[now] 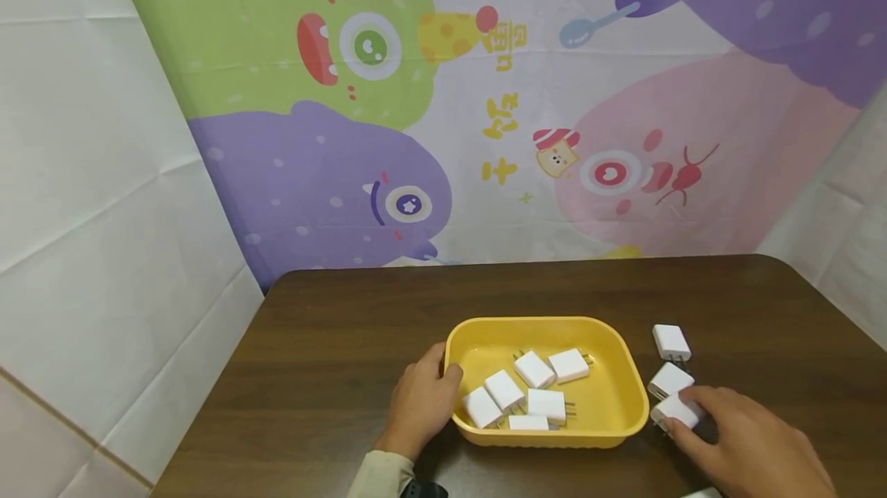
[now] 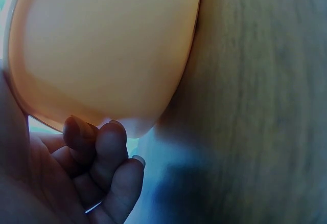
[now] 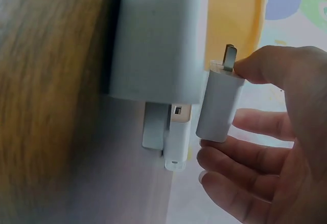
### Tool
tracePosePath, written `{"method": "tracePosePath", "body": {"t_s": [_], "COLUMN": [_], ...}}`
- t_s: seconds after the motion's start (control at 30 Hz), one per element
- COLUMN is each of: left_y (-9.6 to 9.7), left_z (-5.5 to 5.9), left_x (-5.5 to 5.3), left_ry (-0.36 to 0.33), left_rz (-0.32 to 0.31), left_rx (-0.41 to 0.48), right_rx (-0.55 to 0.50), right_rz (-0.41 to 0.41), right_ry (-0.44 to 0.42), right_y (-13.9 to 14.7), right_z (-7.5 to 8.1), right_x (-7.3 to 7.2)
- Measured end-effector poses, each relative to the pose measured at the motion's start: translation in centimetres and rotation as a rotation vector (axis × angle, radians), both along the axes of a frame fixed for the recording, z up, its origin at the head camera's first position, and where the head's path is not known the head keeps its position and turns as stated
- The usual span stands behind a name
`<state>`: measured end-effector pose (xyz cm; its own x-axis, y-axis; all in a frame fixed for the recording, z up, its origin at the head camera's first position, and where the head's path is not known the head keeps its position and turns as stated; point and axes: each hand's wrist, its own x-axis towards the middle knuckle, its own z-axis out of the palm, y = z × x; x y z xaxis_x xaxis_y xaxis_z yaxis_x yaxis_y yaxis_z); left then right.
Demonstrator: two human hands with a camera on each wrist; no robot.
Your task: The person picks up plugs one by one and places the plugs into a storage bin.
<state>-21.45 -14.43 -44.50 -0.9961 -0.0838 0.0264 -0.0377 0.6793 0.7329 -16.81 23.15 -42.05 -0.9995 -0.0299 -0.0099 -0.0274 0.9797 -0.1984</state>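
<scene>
My left hand point(image 1: 421, 399) grips the left rim of a yellow plastic tray point(image 1: 606, 398), thumb over the edge and fingers against its outer wall. Several white charger plugs point(image 1: 547, 405) with metal prongs lie loosely inside. To the right of the tray, my right hand point(image 1: 751, 440) pinches one white charger plug point(image 3: 220, 106) between thumb and fingers. In the right wrist view its prongs point up, beside the thumb. Two more white plugs, a nearer one point(image 1: 670, 379) and a farther one point(image 1: 671, 342), lie on the table just beyond that hand.
A dark wooden table point(image 1: 333, 375) carries everything. At the bottom edge, part of another white object point(image 1: 703, 492) peeks out near my right hand. A large white plug point(image 3: 156, 40) looms close in the right wrist view. Behind the table hangs a cartoon-printed cloth point(image 1: 471, 228).
</scene>
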Motion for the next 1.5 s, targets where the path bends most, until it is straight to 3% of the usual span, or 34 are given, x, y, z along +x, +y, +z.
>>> {"method": "tracePosePath", "body": {"t_s": [0.43,0.7,0.8,1.13,1.5], "left_y": [0.1,0.1,0.1,0.1,0.1], "left_z": [-0.1,0.1,0.1,0.0,0.0], "left_x": [0.0,0.1,0.0,-0.2,-0.1], "left_ry": [-0.004,-0.004,-0.014,-0.028,-0.024], "left_rz": [0.009,0.005,0.007,0.008,0.005], "left_rx": [0.006,0.002,0.008,0.024,0.020], "right_rx": [-0.020,-0.101,-0.113,-0.104,-0.140], "right_rz": [-0.048,0.026,0.031,0.034,0.064], "right_ry": [0.073,0.343,0.393,0.433,0.371], "right_y": [-0.2,-0.8,-1.1,-2.5,-4.0], "right_z": [0.8,1.2,1.5,2.4,3.6], "right_x": [0.1,0.7,0.6,0.2,-0.5]}}
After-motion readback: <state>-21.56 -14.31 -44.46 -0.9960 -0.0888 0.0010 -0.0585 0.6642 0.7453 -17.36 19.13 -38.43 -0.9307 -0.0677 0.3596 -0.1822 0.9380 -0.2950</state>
